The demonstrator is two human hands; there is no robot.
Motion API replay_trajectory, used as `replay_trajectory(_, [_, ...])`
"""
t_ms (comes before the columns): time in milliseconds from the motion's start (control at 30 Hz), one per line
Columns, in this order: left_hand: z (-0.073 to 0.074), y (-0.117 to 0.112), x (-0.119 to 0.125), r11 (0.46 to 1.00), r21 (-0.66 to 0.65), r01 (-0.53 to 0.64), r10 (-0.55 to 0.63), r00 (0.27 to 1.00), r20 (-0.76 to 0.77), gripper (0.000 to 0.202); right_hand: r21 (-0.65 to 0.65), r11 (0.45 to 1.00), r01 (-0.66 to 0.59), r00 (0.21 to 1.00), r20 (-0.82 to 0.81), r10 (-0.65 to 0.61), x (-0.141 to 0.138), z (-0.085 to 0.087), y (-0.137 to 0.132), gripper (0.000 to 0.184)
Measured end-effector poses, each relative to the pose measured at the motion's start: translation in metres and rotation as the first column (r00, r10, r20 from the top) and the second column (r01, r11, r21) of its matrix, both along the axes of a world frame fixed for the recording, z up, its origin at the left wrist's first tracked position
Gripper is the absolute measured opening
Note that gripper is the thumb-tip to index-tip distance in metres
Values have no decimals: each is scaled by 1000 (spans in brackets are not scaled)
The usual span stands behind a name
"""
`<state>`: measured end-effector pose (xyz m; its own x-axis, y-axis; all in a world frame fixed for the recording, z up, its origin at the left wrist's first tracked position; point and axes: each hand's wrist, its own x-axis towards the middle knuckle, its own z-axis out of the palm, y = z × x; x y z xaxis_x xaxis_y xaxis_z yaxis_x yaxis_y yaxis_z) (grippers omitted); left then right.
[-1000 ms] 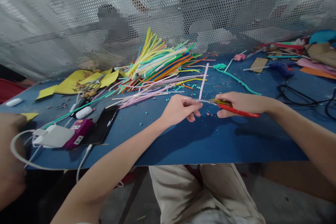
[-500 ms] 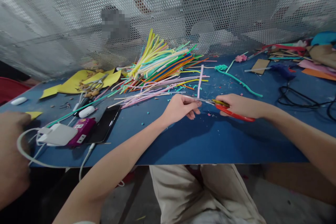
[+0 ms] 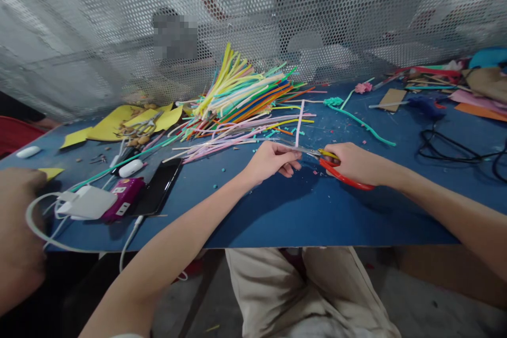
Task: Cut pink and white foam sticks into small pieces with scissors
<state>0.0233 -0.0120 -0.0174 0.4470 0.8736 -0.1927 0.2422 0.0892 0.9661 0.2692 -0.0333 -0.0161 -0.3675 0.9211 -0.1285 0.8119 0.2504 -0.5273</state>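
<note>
My left hand [image 3: 277,159] pinches a pale pink pipe cleaner [image 3: 300,124] between thumb and fingers; its long end points up and away from me. My right hand [image 3: 352,162] grips red-and-yellow handled pliers or scissors [image 3: 348,179], whose exact kind I cannot make out. The tool's metal jaws reach left to my left fingertips, beside the lower end of the pipe cleaner. Whether the jaws touch it is too small to tell. Behind my hands lies a large bundle of coloured pipe cleaners [image 3: 237,97], with loose pink and lilac ones in front.
A phone [image 3: 162,187], a white charger [image 3: 89,200] and a purple power adapter [image 3: 123,199] with cables lie left. Another person's arm [image 3: 19,237] is at the left edge. Right are a glue gun [image 3: 428,108], its black cord [image 3: 447,154] and a turquoise pipe-cleaner stem [image 3: 366,125].
My right hand and the tool have shifted slightly left, bringing the jaws nearer my left fingers. The upright pink pipe cleaner has moved a little left.
</note>
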Motion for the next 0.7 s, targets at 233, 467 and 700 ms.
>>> replay_trajectory(233, [-1,1,1,1000,24,-13,11,997,77,45,47,997,57,995,-86,-53,0,2,7,21])
replay_trajectory(467, [-5,-4,5,992,118,43,-49,998,48,48,128,983,135,870,-490,-56,-6,-1,8,35])
replay_trajectory(700, [-6,-10,8,961,270,55,-52,998,-16,44,-155,986,65,476,-863,-167,-36,-9,-7,33])
